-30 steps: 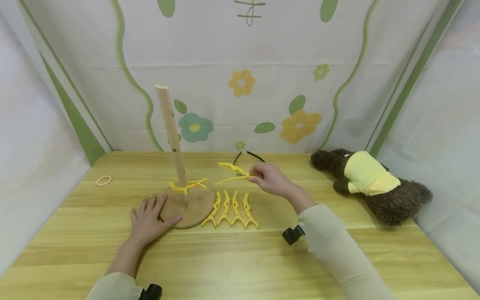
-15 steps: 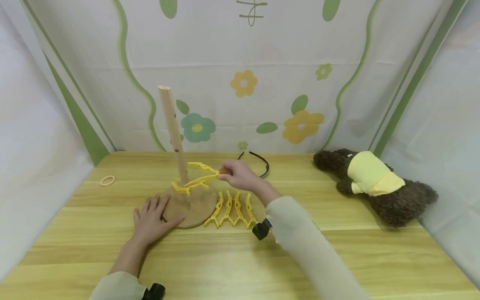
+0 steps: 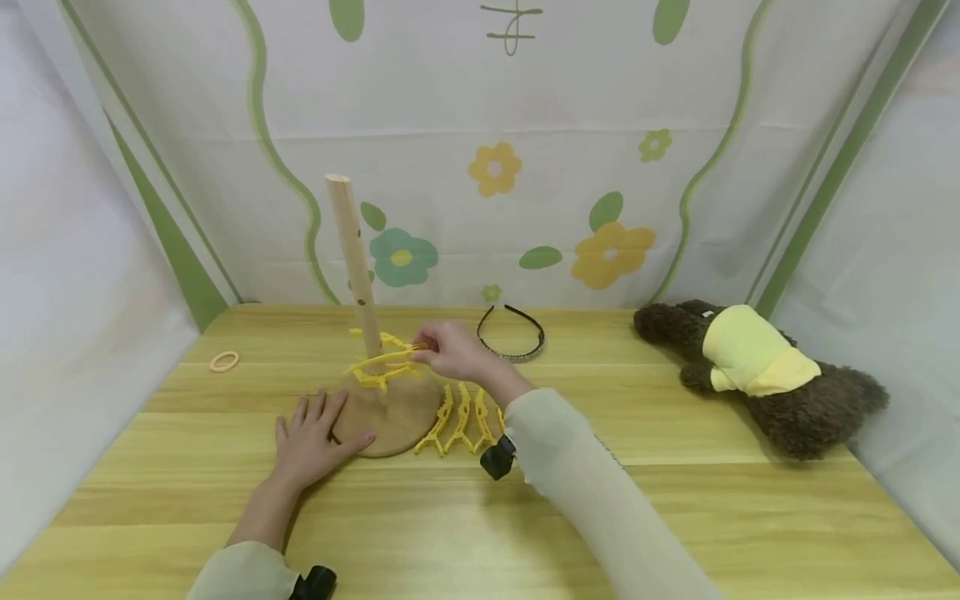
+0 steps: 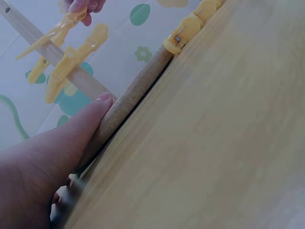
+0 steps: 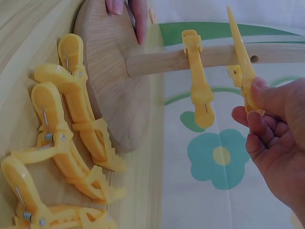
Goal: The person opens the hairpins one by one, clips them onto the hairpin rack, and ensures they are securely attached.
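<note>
My right hand [image 3: 456,352] pinches a yellow alligator hair clip [image 5: 244,64] by its handle end. The clip's jaws are spread and reach to either side of the upright wooden post [image 3: 352,250]. Lower on that post another yellow clip [image 5: 198,78] is fastened crosswise, apart from the held one. My left hand [image 3: 315,446] rests at the left edge of the round wooden base [image 3: 397,417], fingers spread and thumb [image 4: 90,112] lying on top. Right of the base, several more yellow clips [image 3: 461,421] stand in a row, partly hidden by the right sleeve.
Behind the right arm lies a black headband [image 3: 517,357]. A small pale ring [image 3: 224,362] is at the left of the wooden table [image 3: 420,533]. Far to the right lies a dark brown plush toy [image 3: 757,350] in a yellow shirt. A flowered cloth hangs behind.
My right hand has carried the spread clip leftward from beside the headband to the post. The headband is now fully uncovered. My left hand stays on the base.
</note>
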{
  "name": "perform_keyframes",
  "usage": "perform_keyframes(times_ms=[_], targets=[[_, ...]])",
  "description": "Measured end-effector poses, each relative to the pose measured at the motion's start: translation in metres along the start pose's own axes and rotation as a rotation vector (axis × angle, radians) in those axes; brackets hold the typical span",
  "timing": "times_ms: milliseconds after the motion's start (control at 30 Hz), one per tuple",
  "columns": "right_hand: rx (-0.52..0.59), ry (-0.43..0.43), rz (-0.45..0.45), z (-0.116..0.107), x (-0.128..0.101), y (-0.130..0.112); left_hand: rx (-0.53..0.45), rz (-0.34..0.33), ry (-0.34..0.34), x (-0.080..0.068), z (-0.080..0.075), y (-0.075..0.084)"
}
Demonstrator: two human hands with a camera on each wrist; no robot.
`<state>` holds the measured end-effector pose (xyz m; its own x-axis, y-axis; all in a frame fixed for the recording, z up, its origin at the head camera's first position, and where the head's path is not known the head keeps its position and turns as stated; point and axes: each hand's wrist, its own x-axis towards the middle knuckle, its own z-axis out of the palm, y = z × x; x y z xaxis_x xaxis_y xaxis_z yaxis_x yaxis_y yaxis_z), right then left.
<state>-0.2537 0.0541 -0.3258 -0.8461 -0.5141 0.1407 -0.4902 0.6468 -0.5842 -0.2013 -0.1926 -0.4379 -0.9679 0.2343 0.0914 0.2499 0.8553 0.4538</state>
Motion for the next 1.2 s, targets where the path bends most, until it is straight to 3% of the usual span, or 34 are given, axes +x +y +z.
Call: perform_keyframes(times_ms=[867, 1033, 1200], targets=[[0.025, -0.045, 0.018, 0.004, -0.003, -0.005, 0.008, -0.002, -0.001, 0.000, 0.000, 0.001], [0.084, -0.055, 0.045, -0.003, -0.008, -0.004, 0.007, -0.007, -0.005, 0.000, 0.000, 0.001], [0.140, 0.003, 0.056, -0.018, -0.025, 0.000, 0.002, -0.006, -0.002, 0.000, 0.000, 0.001]])
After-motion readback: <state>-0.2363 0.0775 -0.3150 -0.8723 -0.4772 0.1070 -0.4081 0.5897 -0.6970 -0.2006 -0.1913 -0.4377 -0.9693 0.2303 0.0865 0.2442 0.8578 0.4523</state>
